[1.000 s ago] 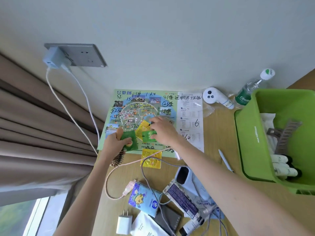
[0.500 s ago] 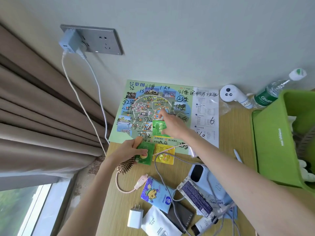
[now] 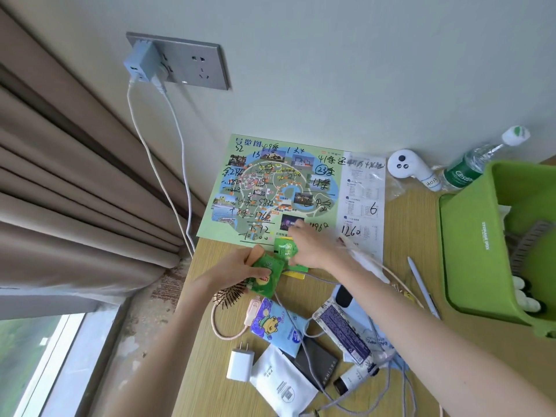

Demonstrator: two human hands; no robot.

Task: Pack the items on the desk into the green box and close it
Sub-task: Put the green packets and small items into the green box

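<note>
My left hand (image 3: 240,266) grips a green tea sachet (image 3: 266,273) just above a hairbrush (image 3: 228,297) at the desk's left edge. My right hand (image 3: 313,249) pinches a second green sachet (image 3: 285,249) right beside it, over the lower edge of a park map (image 3: 270,188). A yellow sachet (image 3: 294,274) lies partly hidden under my right hand. The green box (image 3: 469,254) stands open at the right, with a comb and small white bottles inside.
Lying near me are a cartoon tissue pack (image 3: 275,325), white charger plug (image 3: 240,363), white pouch (image 3: 282,383), purple tube (image 3: 343,331), dark card case and tangled cables. A pen (image 3: 422,285), white device (image 3: 409,168) and water bottle (image 3: 469,168) sit by the box. Two cables hang from the wall socket (image 3: 180,61).
My right hand lifted the second green sachet off the map and brought it down next to the left hand's sachet. The view shifted left, so the box sits nearer the right edge.
</note>
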